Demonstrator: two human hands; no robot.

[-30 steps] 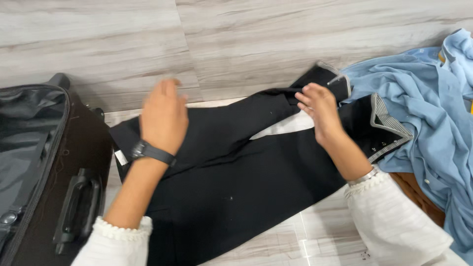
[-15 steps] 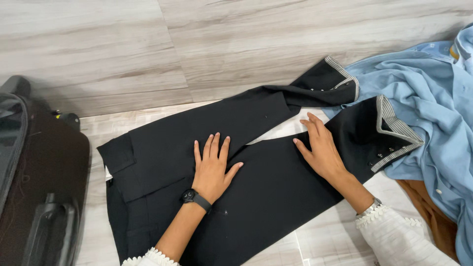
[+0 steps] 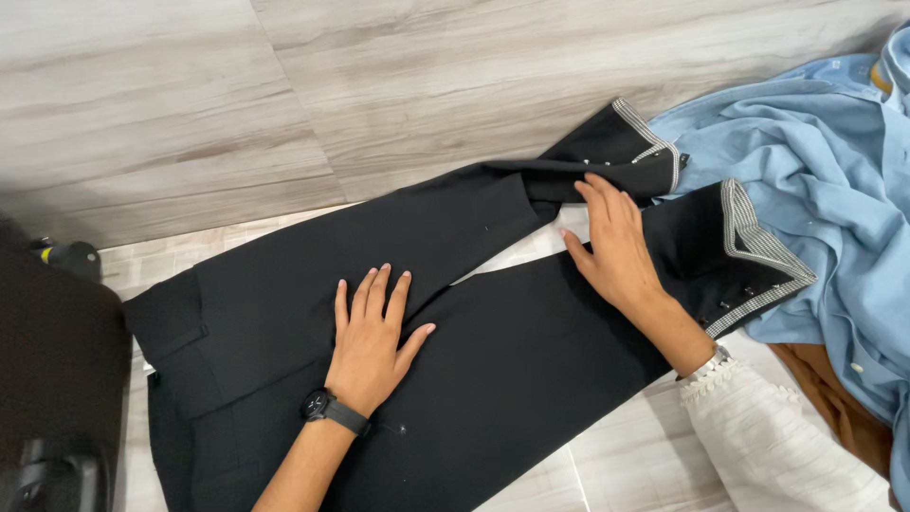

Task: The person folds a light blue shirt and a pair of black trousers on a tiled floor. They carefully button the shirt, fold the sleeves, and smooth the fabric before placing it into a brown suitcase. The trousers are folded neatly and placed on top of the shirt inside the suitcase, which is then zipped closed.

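Sitting dark at the far left edge: a black suitcase (image 3: 52,379), partly cut off by the frame, touching or just beside the waist end of the trousers.

Lying flat across the pale tiled floor (image 3: 626,465), waist to the left and legs running up to the right: a pair of black trousers (image 3: 512,360), the two legs parting in a narrow V that is showing a strip of floor between them.

Pressing palm-down near the middle of the trousers, just below where the legs split: the left hand (image 3: 370,341), fingers straight and slightly spread, thumb angled out to the right, gripping nothing; a black watch (image 3: 327,410) sitting on the wrist.

Resting further right at the opening of the V: the right hand (image 3: 616,251), palm down, fingers extended and close together, fingertips reaching onto the upper leg, heel of the hand lying on the lower leg; a white textured sleeve (image 3: 768,436) trailing off toward the lower right.

Showing at the leg ends: grey striped cuffs (image 3: 749,237).

Heaped at the far right, touching both cuffs: a crumpled light blue shirt (image 3: 825,180), with a brown garment (image 3: 834,398) peeking out beneath it.
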